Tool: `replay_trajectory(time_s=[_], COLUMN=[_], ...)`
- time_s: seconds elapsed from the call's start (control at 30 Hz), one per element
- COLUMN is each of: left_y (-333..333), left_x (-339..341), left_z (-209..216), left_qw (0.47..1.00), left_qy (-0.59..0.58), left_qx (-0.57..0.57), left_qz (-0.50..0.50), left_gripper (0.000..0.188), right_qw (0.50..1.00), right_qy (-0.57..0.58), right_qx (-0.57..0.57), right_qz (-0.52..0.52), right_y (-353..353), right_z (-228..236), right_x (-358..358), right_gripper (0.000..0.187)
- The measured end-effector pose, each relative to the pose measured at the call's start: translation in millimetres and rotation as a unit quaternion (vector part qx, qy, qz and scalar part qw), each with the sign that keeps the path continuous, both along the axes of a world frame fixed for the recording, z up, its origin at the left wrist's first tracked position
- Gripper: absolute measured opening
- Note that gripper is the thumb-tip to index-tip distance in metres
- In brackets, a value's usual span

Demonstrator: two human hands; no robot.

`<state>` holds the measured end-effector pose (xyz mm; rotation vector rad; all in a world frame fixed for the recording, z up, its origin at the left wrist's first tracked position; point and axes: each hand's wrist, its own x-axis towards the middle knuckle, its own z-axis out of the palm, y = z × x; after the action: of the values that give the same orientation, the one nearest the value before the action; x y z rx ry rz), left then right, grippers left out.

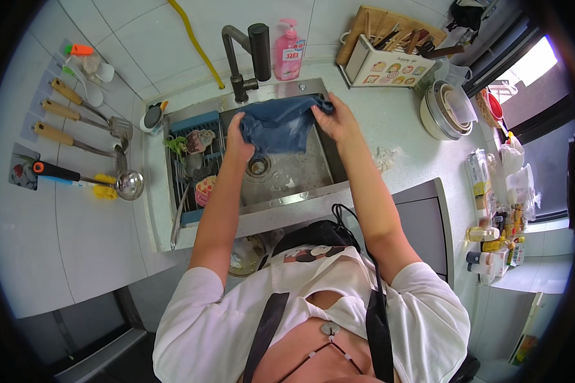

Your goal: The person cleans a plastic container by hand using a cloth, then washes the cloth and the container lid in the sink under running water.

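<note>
A dark blue cloth [278, 127] is stretched between my two hands over the sink [294, 182]. My left hand [238, 137] grips its left end, fingers closed on the fabric. At the upper right corner, my right hand [335, 119] pinches the cloth between thumb and fingers. The cloth hangs loosely, with lighter, shiny patches near its lower right. Below it the drain [258, 166] shows in the basin. Behind the cloth stands a dark faucet [239, 70].
Left in the sink, a blue drying rack [191, 124] holds sponges and utensils. A pink pump bottle [289, 54] stands behind. To the right are a knife and chopstick holder [390, 64] and stacked bowls [444, 112]. Ladles and spatulas [76, 115] hang on the left wall.
</note>
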<state>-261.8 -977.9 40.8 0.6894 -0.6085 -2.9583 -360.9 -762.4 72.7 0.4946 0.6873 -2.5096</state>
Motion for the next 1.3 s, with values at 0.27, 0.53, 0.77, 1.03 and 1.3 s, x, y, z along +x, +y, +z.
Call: replay_trajectory(time_s=[0.27, 0.53, 0.77, 1.03, 1.3], left_y=[24.9, 45.1, 39.5, 0.6, 25.7], left_x=[-22.1, -22.9, -8.7, -2.4, -17.3], left_z=[21.4, 38.7, 37.5, 6.9, 15.5], left_qw=[0.998, 0.998, 0.995, 0.986, 0.980], left_qy=[0.007, -0.011, -0.044, 0.045, 0.025], left_qx=[0.025, -0.014, -0.090, -0.102, -0.010], left_qz=[-0.053, -0.063, -0.022, -0.124, -0.198], left_gripper=[0.019, 0.020, 0.039, 0.021, 0.018], right_qw=[0.883, 0.743, 0.829, 0.921, 0.636], right_qy=[0.238, 0.457, 0.268, 0.182, 0.338], right_qx=[0.403, 0.485, 0.417, 0.310, 0.692], right_qz=[0.033, 0.058, 0.258, 0.150, 0.052], right_y=[-10.5, -27.1, -24.2, -3.7, 20.8], right_z=[-66.9, -93.1, -63.1, -72.0, -123.5], right_x=[47.0, 65.0, 75.5, 60.6, 42.8], right_gripper=[0.096, 0.083, 0.024, 0.025, 0.026])
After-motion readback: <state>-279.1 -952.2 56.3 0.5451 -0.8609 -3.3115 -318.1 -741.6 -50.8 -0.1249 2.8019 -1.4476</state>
